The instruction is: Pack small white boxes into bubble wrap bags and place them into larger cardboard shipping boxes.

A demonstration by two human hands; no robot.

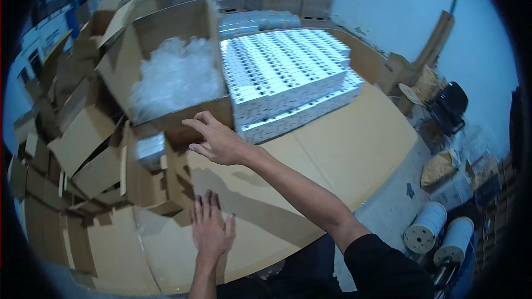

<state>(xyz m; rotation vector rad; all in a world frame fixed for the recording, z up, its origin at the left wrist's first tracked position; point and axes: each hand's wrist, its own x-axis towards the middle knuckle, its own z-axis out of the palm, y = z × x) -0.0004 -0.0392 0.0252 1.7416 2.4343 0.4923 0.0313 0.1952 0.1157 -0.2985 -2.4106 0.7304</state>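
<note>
My left hand [212, 231] lies with fingers stretched out on the cardboard-covered table [366, 144], near its front edge. Above the table reaches my right hand [217, 141], its thumb and fingers apart and nothing between them. It hovers near the front wall of a large open carton [185, 119] filled with crumpled clear plastic bags [177, 77]. To the left of that hand, a smaller open carton [176, 188] has a white box [151, 148] in or beside it; I cannot tell which. Rows of small white boxes [288, 77] are stacked behind and to the right.
Several empty open cartons [83, 144] are heaped along the left. On the floor at right stand white spools [426, 227], a black chair-like item [450, 108] and brown sacks [439, 169]. Wrapped rolls [260, 22] lie beyond the table.
</note>
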